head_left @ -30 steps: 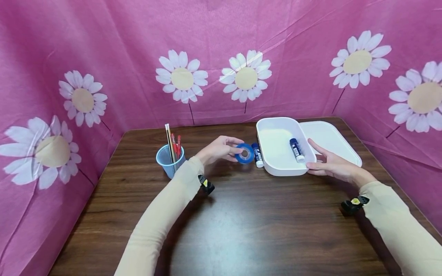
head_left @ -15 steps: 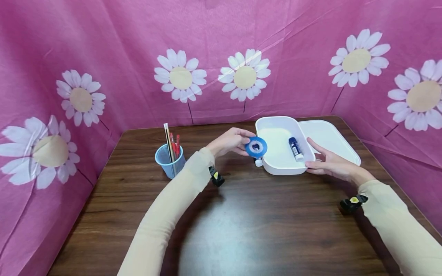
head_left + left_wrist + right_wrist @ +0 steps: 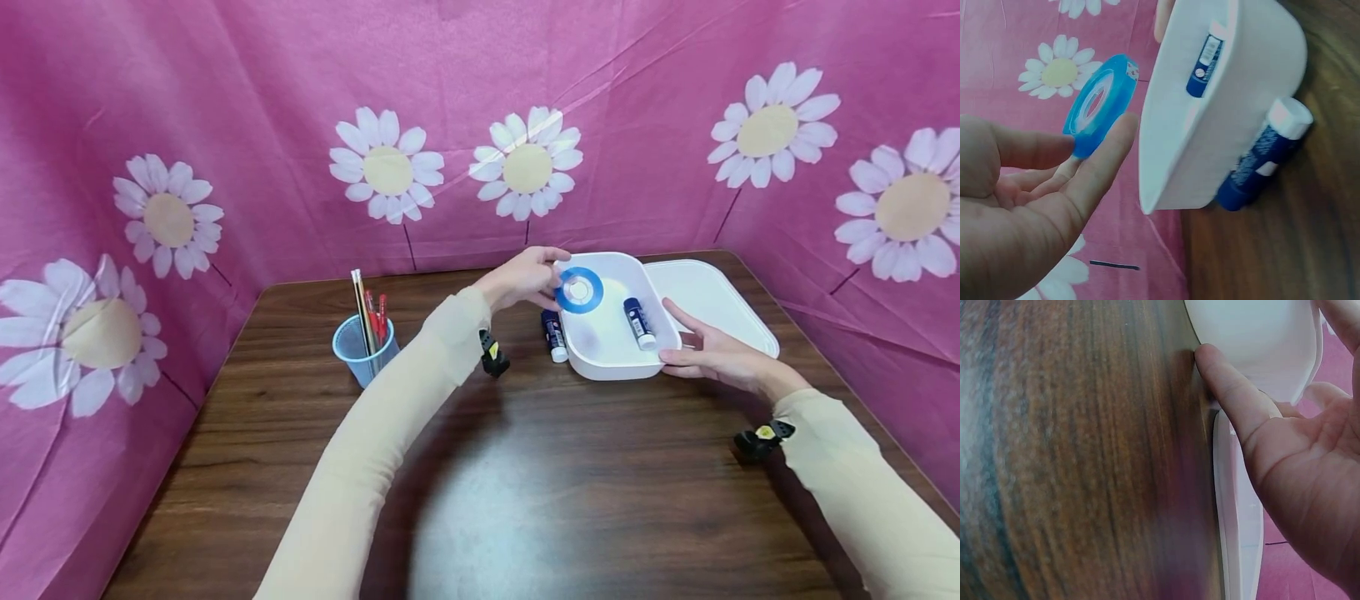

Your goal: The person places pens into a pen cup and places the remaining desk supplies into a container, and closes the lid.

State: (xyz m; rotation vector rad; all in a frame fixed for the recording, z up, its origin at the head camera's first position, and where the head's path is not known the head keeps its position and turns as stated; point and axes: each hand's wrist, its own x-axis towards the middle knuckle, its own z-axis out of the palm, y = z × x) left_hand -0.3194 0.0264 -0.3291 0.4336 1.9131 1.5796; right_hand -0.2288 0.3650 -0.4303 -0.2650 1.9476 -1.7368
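My left hand [image 3: 525, 279] pinches a roll of blue tape [image 3: 594, 292] between thumb and fingers, over the back left part of a white plastic box [image 3: 615, 372] in the head view. The left wrist view has the tape roll [image 3: 1119, 97] tilted beside the box's open side. Inside the box lies a blue glue stick [image 3: 640, 323] with a white cap. A second glue stick [image 3: 554, 336] lies on the table against the box's left wall. With fingers extended, my right hand [image 3: 716, 360] touches the box's front right corner; the right wrist view shows a fingertip [image 3: 1210, 356] low on its wall.
A white lid [image 3: 723, 304] lies on the table to the right, partly behind the box. On the left stands a light blue mesh cup [image 3: 363, 358] holding pencils and red pens. A pink flowered cloth [image 3: 450, 67] hangs behind the brown wooden table [image 3: 480, 500].
My left hand has carried the tape roll right and back, from left of the outer glue stick, past it, to over the box. My right hand stays at the box's corner.
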